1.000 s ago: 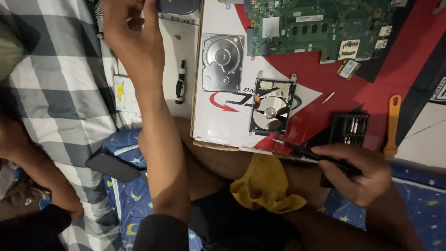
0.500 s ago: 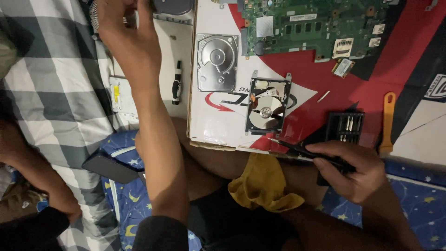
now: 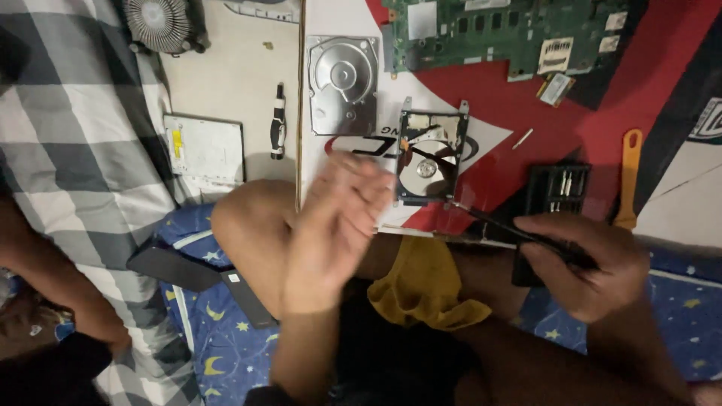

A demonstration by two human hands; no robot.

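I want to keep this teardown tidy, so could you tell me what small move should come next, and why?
Probably bring the left hand, now empty and in the air, onto the open hard drive to steady it, since the right hand holds the screwdriver with its tip at the drive's edge.

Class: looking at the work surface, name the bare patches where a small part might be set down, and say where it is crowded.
Bare: the pale surface between the fan and the silver drive; the red patch between the circuit board and the bit case. Crowded: around the opened hard drive, near the left hand and the right hand holding a screwdriver.
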